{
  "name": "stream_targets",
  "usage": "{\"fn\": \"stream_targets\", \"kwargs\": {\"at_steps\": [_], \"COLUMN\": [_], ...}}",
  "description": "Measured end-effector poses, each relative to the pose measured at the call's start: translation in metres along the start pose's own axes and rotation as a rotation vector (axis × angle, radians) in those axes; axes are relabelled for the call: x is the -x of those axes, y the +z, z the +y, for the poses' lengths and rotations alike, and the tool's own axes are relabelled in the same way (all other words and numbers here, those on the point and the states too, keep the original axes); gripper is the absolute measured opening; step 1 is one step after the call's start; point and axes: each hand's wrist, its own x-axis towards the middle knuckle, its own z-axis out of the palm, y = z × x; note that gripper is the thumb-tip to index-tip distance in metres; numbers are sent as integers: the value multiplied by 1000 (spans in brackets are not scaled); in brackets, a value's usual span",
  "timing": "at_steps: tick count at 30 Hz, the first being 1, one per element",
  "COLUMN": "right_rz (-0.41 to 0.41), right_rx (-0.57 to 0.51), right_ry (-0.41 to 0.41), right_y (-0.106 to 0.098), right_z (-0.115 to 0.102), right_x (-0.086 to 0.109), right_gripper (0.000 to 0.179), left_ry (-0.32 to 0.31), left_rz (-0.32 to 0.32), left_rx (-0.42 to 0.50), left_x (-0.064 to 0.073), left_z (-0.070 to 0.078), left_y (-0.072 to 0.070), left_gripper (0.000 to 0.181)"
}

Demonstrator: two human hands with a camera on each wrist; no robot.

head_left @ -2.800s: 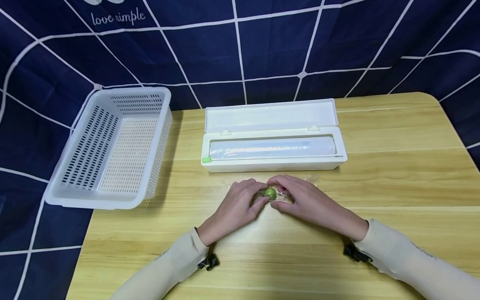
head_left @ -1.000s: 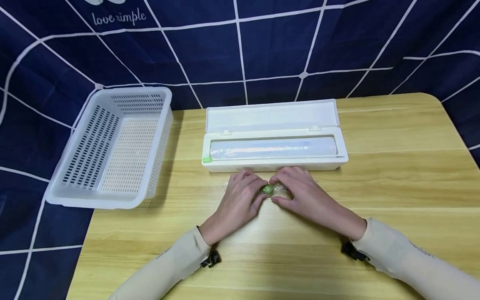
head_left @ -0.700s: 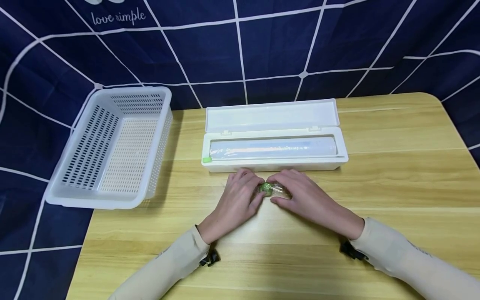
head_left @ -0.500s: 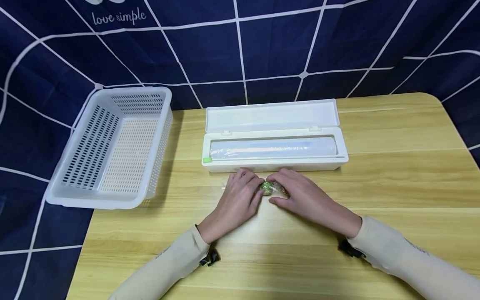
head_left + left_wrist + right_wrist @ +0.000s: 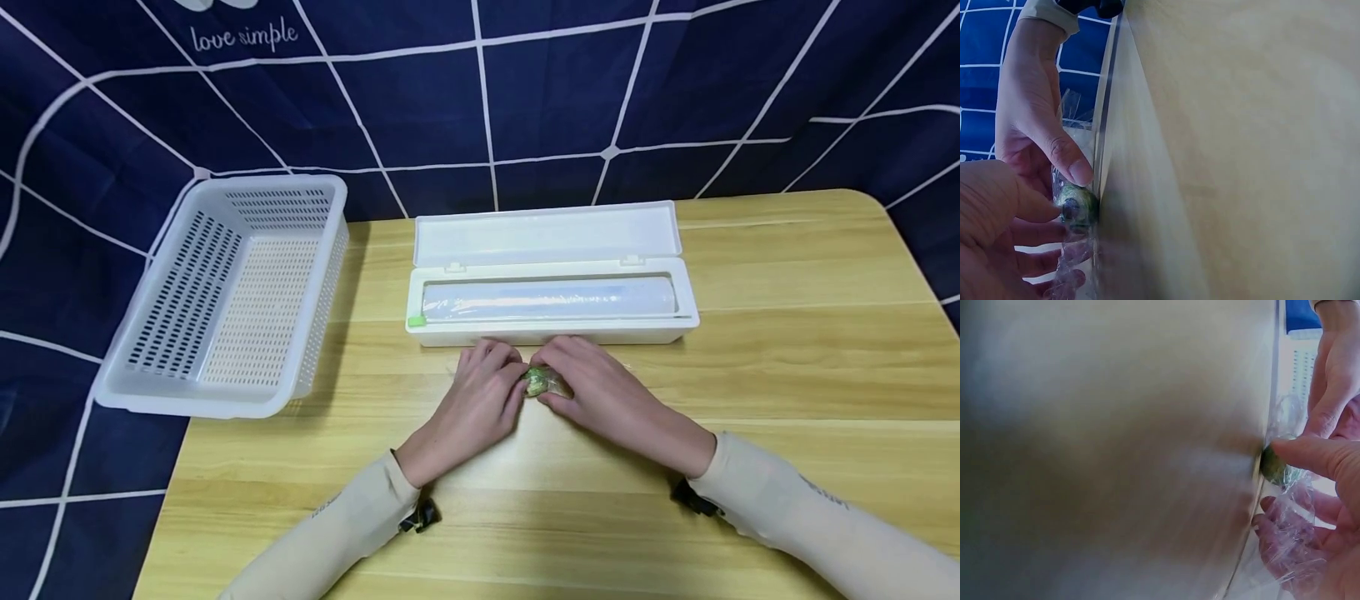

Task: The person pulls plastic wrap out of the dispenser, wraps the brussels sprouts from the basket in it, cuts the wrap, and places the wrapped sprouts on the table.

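A small round green fruit (image 5: 536, 381), perhaps a lime, is wrapped in clear cling film (image 5: 1291, 531) on the table in front of the box. My left hand (image 5: 480, 396) pinches its left side, thumb nearest me and fingers behind. From the right, my right hand (image 5: 600, 392) curls round the wrapped bundle and grips the film beside the fruit. In the right wrist view that thumb lies over the fruit (image 5: 1274, 467), and crumpled film bunches at the fingers. The left wrist view shows the fruit (image 5: 1079, 205) between both thumbs. Much of the film is hidden by the hands.
Just behind the hands stands a white box (image 5: 551, 335), its lid (image 5: 547, 236) raised, with a roll of cling film (image 5: 547, 300) inside. A white perforated basket (image 5: 315, 333) is at the left. A blue gridded cloth (image 5: 547, 92) hangs behind the wooden table (image 5: 570, 517).
The fruit has turned between the fingers and a paler, film-covered side shows. My right hand has shifted a little left, closer to my left hand. Less loose film sticks out at the sides.
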Motion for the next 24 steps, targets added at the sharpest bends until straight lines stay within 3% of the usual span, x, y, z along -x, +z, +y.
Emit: {"fn": "stream_targets", "kwargs": {"at_steps": [8,11,17,24], "right_rz": [4,3,23,59], "right_rx": [8,9,-59,-297], "right_ry": [-18,-4,46,165], "right_y": [-3,-5,-9,-14], "right_z": [-2,-1,0,-1], "right_x": [2,3,7,18], "right_gripper": [19,17,14,15], "left_ry": [2,7,32,50], "left_rz": [-34,-12,110,350], "left_rx": [90,120,176,293], "left_x": [3,3,7,10], "left_z": [-7,-9,-8,-4], "left_y": [-4,-6,-8,-8], "left_gripper": [29,38,44,49]}}
